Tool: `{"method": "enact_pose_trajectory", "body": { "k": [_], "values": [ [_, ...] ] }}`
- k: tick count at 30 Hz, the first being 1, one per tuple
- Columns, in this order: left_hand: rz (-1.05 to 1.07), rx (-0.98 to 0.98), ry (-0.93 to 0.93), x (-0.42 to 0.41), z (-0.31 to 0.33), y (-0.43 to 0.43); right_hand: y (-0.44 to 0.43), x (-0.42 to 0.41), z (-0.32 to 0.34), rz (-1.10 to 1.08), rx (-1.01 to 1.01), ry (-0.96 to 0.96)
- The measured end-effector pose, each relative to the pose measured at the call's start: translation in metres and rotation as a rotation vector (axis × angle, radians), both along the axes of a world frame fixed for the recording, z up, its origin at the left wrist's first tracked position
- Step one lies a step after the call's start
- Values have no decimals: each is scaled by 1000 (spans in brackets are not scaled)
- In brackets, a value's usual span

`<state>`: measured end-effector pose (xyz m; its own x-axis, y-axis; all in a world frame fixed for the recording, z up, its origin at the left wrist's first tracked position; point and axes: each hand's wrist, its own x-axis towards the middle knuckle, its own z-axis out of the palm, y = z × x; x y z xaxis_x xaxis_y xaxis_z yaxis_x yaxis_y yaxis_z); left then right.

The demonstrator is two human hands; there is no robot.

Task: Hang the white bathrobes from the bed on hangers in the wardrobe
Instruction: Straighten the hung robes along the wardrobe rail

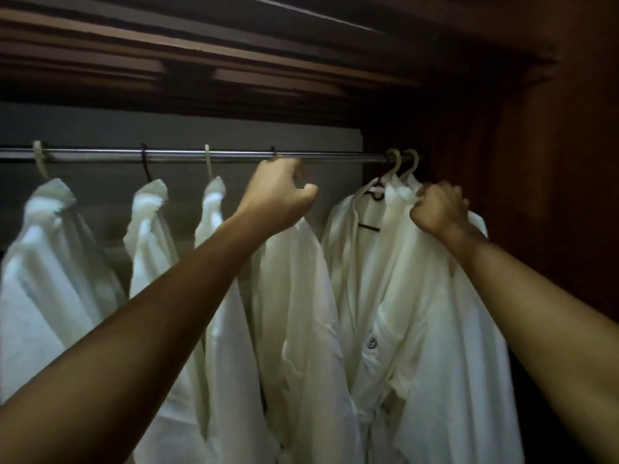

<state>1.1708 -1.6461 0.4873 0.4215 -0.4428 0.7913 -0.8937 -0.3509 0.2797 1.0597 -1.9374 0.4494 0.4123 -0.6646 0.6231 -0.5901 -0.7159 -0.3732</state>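
Observation:
Several white bathrobes hang on hangers from a metal rail (321,157) inside a dark wooden wardrobe. My left hand (279,189) is raised just under the rail, fingers curled round the neck of a dark hanger (273,151) that carries the fourth bathrobe (294,296). My right hand (438,209) grips the collar of the bathrobe at the far right (445,329), below two pale hanger hooks (403,159). A bathrobe with a dark hanger (370,226) showing at its open neck hangs between my hands.
Three more bathrobes hang at the left: one (50,256), one (147,229) and one (217,262), spaced apart along the rail. The wardrobe's wooden side wall (552,195) stands close on the right. A wooden shelf (201,61) runs above the rail.

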Motion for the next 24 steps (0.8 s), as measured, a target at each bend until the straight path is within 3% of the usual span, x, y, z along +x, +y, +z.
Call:
{"method": "enact_pose_trajectory", "body": {
  "k": [5,11,19,22,24],
  "values": [
    [-81,71,-12,-25,-10,-58,-43,-25,-6,77,122,67],
    [-150,189,209,-47,-35,-131,-47,-21,-11,259,104,31],
    [-361,-25,842,-28,-56,-207,-51,-11,-12,384,177,-9],
    [-400,-49,886,-22,-56,-222,-58,-15,-12,387,172,10],
    [-355,-47,797,-22,-53,-226,-60,-18,-13,387,169,15]
  ]
}}
